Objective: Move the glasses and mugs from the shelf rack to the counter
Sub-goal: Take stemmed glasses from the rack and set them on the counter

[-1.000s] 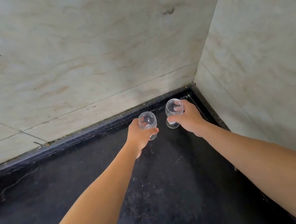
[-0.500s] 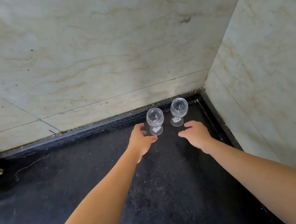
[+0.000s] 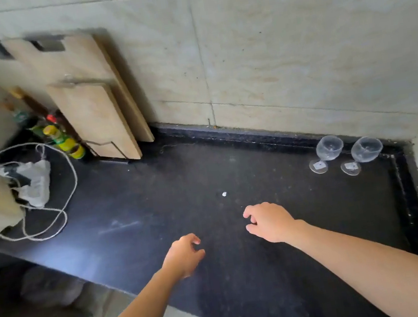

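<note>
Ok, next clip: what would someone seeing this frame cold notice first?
Probably the two bare hands, left hand and right hand, empty with fingers loosely curled, hovering over the black counter. Next, the pair of clear stemmed glasses standing upright side by side in the far right corner by the wall. Then the wooden cutting boards leaning against the back wall at left, with bottles beside them.

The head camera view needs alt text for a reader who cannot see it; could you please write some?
Two clear stemmed glasses stand side by side in the far right corner of a black stone counter, while the person's empty left hand and right hand hover above it. Wooden cutting boards lean against the wall at left.
</note>
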Demonstrator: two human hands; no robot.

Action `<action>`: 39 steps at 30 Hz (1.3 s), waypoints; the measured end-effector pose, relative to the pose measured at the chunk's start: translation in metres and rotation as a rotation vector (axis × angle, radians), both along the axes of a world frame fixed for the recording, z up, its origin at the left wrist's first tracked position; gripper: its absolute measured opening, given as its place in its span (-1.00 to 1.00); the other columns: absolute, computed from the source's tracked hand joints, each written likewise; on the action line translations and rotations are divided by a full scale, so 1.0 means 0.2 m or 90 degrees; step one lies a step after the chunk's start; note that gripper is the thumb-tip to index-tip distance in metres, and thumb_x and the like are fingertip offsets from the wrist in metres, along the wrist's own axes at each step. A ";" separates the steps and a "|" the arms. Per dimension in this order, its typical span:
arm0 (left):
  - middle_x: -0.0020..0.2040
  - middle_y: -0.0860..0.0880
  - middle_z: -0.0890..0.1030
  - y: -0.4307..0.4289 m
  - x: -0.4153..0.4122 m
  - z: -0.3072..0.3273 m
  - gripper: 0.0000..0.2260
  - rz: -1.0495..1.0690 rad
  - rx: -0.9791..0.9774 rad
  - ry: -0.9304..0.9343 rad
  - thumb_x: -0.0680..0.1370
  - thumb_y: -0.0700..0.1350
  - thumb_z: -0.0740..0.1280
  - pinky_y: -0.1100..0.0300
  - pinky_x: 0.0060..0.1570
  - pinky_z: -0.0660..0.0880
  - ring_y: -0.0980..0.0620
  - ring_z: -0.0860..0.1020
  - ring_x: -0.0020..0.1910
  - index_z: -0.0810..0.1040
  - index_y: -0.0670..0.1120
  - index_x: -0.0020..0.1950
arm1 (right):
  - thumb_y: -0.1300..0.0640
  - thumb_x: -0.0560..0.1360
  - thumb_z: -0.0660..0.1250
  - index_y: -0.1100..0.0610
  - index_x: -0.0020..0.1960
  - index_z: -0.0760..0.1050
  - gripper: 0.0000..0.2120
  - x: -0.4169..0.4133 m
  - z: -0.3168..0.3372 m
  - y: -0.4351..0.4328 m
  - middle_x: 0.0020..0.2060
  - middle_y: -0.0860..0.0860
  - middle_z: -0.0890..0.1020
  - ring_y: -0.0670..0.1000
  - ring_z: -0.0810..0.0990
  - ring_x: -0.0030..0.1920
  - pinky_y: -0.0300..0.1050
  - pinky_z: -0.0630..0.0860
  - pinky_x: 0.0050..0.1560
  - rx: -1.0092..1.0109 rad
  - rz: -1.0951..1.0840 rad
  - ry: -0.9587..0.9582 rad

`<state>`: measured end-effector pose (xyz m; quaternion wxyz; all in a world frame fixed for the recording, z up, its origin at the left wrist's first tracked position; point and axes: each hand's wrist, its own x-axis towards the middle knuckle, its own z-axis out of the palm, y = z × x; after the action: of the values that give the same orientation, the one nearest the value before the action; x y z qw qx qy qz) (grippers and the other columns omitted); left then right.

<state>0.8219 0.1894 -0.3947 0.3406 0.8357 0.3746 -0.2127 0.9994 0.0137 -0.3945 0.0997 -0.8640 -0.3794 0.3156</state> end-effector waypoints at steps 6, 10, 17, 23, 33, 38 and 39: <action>0.12 -0.07 0.63 0.20 -0.82 0.12 -0.66 0.090 0.101 0.007 0.47 -0.02 0.28 0.11 0.08 0.46 -0.10 0.53 0.17 0.50 0.00 0.24 | 0.01 0.53 0.22 0.01 0.31 0.45 -0.64 -0.56 0.15 0.52 0.17 0.01 0.61 0.11 0.55 0.15 -0.03 0.45 0.11 0.028 0.264 -0.066; 0.09 -0.01 0.63 0.27 -1.43 0.20 -0.66 0.167 0.171 0.004 0.45 0.01 0.27 0.11 0.00 0.46 -0.07 0.54 0.13 0.49 0.03 0.22 | 0.01 0.56 0.20 0.04 0.31 0.43 -0.66 -1.09 0.27 0.84 0.15 0.03 0.60 0.12 0.54 0.13 -0.03 0.43 0.02 0.053 0.436 -0.110; 0.09 -0.04 0.61 0.26 -2.60 0.37 -0.74 0.312 0.227 0.025 0.47 -0.02 0.26 0.09 0.00 0.48 -0.09 0.53 0.12 0.50 -0.02 0.14 | -0.01 0.55 0.22 0.06 0.26 0.45 -0.68 -2.19 0.44 1.16 0.14 0.07 0.61 0.14 0.55 0.13 -0.03 0.46 0.03 0.115 0.653 -0.168; 0.03 -0.06 0.65 0.08 -3.49 0.56 -0.73 0.533 0.266 0.010 0.48 -0.01 0.28 0.07 0.00 0.52 -0.09 0.58 0.04 0.52 -0.03 0.15 | -0.03 0.54 0.23 0.02 0.31 0.45 -0.64 -3.17 0.61 1.35 0.16 0.04 0.61 0.14 0.57 0.17 -0.01 0.49 0.12 0.214 0.840 -0.203; 0.01 -0.05 0.65 -0.26 -4.50 0.67 -0.71 0.840 0.263 0.023 0.50 0.00 0.33 0.10 0.00 0.52 -0.05 0.59 -0.03 0.52 -0.03 0.20 | -0.03 0.53 0.23 0.03 0.29 0.46 -0.64 -4.53 0.71 1.50 0.13 0.05 0.61 0.13 0.58 0.13 -0.02 0.49 0.07 0.314 1.129 -0.185; 0.02 -0.04 0.63 -0.23 -4.98 0.71 -0.73 0.940 0.261 0.043 0.50 0.01 0.30 0.07 0.00 0.54 -0.04 0.58 -0.04 0.52 0.00 0.18 | 0.00 0.51 0.24 0.05 0.19 0.50 -0.72 -5.15 0.68 1.63 0.07 0.07 0.63 0.14 0.61 0.06 0.03 0.55 0.01 0.340 1.202 -0.153; 0.02 -0.04 0.63 -0.20 -5.08 0.71 -0.72 0.957 0.259 0.040 0.49 0.01 0.30 0.07 0.00 0.54 -0.05 0.58 -0.04 0.53 0.00 0.18 | 0.02 0.51 0.25 0.06 0.17 0.50 -0.73 -5.28 0.67 1.68 0.06 0.07 0.63 0.14 0.62 0.04 0.05 0.57 0.01 0.338 1.210 -0.148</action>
<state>-0.1947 0.1494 -0.2530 0.2229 0.3968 0.8817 0.1246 -0.0566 0.3501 -0.2607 -0.0424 -0.1764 -0.9799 0.0823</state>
